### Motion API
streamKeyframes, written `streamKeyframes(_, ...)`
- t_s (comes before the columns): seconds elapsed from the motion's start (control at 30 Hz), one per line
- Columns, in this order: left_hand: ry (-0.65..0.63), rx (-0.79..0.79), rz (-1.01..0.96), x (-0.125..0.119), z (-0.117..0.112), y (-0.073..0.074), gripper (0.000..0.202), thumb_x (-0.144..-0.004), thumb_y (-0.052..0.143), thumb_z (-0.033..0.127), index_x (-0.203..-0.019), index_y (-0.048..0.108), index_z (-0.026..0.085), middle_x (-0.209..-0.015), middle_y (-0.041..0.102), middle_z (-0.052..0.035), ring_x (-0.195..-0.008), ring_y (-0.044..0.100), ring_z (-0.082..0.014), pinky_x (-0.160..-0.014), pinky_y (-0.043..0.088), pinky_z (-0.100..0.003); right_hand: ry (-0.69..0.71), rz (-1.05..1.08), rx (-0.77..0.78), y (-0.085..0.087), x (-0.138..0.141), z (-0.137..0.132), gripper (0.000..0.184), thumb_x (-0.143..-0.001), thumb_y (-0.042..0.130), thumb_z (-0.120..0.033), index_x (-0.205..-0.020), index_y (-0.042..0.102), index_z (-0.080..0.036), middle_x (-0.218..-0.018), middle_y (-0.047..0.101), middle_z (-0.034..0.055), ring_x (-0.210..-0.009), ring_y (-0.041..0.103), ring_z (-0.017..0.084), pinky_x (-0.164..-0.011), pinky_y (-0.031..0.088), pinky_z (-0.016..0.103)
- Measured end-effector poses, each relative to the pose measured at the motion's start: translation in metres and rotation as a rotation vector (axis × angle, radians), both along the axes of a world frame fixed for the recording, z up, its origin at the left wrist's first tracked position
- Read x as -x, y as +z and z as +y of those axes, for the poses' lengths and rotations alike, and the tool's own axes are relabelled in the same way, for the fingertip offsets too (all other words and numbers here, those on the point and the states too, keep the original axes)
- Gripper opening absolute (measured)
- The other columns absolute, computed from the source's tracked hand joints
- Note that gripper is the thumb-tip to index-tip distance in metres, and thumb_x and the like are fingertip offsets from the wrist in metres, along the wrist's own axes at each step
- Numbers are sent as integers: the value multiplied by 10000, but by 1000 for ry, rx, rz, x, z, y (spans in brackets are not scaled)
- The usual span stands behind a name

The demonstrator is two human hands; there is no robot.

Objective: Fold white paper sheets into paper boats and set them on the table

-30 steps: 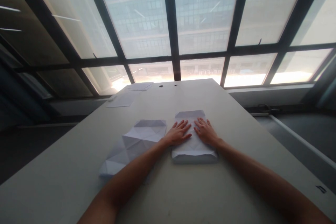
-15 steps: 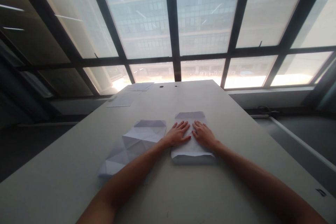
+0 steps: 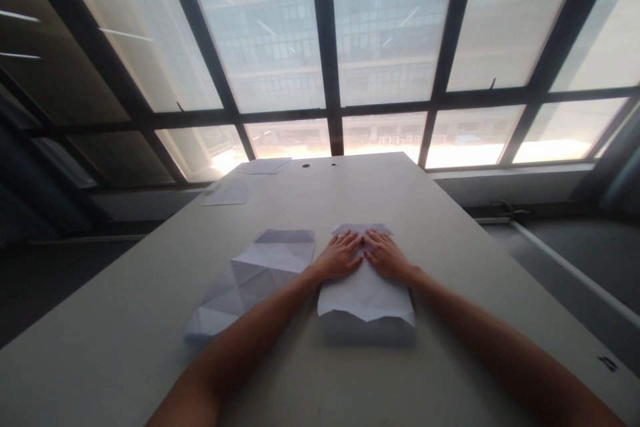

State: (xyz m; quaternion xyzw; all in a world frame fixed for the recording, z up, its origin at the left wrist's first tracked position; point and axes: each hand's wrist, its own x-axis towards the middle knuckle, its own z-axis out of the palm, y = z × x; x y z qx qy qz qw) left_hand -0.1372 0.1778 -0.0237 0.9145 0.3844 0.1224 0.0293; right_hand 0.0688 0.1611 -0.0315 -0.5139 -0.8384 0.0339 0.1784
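Here, far beyond and to the left of the folded paper (image 3: 367,297), loose sheets (image 3: 226,193) lie on the desk (image 3: 130,320). Just to its left is a creased paper (image 3: 274,255), perhaps placed aside for leaving working space. On its far half, the left hand (image 3: 341,256) and then the right hand (image 3: 385,255) lie palm down, fingers extended, gripping nothing, probably to press it flat, while its near end looks slightly raised.

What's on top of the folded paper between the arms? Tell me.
The left hand and right hand rest on the folded paper; its surface beneath them is covered.
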Motion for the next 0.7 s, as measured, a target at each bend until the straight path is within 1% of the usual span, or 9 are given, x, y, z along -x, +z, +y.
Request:
streamKeyframes(0.03,-8,20,26,0,1,-1,594,-986,418,467,-1521,316,230,-1578,339,-106,-1473,259,-275,-1186,191,-492,7,-18,35,-2,0,1,551,-975,430,-340,-1492,405,-153,-1560,379,138,-1449,302,248,-1179,206,430)
streamKeyframes(0.1,-8,44,62,0,2,-2,617,-1000,368,489,-1551,258,234,-1602,289,-102,-1492,217,-274,-1197,156,-504,6,-49,89,-5,-1,3,596,-986,398,-388,-1522,346,-132,-1586,323,148,-1478,243,247,-1194,158,450)
streamKeyframes(0.2,5,40,77,0,2,-1,621,-1003,346,508,-1554,261,236,-1607,274,-102,-1494,216,-266,-1203,145,-495,-49,-70,122,-7,-3,5,635,-989,373,-457,-1529,330,-126,-1604,274,157,-1494,195,265,-1197,114,480)
streamKeyframes(0.3,12,31,85,0,1,0,607,-1003,340,513,-1539,304,232,-1607,273,-103,-1492,221,-263,-1204,147,-491,-138,-65,120,-10,-5,7,645,-990,364,-479,-1525,336,-121,-1603,266,171,-1493,197,284,-1192,109,499)
streamKeyframes(0.4,14,29,92,0,1,1,601,-998,348,517,-1531,323,241,-1611,267,-94,-1493,220,-260,-1204,153,-486,-190,-52,97,-11,-7,8,591,-998,358,-411,-1502,374,-104,-1580,319,184,-1475,249,286,-1186,146,487)
streamKeyframes(0.47,14,30,96,0,1,0,602,-996,351,520,-1530,322,243,-1612,265,-94,-1493,219,-260,-1202,162,-486,-210,-46,68,-9,-9,8,536,-994,364,-341,-1464,433,-93,-1554,368,193,-1454,294,292,-1179,176,483)
streamKeyframes(0.53,17,19,96,0,0,0,593,-997,351,519,-1524,328,248,-1608,277,-96,-1491,223,-265,-1199,158,-506,-220,-38,16,-5,-9,7,490,-978,384,-280,-1417,495,-93,-1533,400,199,-1442,316,297,-1178,179,487)
streamKeyframes(0.6,43,-15,88,0,-1,-2,564,-1000,359,500,-1507,350,255,-1594,311,-98,-1482,245,-274,-1196,126,-552,-188,-20,-35,-2,-8,4,464,-965,408,-258,-1382,537,-101,-1519,423,196,-1436,327,290,-1183,179,473)
streamKeyframes(0.7,121,-80,60,0,-1,-3,485,-1005,380,433,-1453,420,251,-1550,393,-101,-1457,298,-282,-1184,86,-611,-22,7,-32,1,-3,-1,470,-973,422,-291,-1401,528,-129,-1513,443,167,-1429,350,256,-1182,219,417)
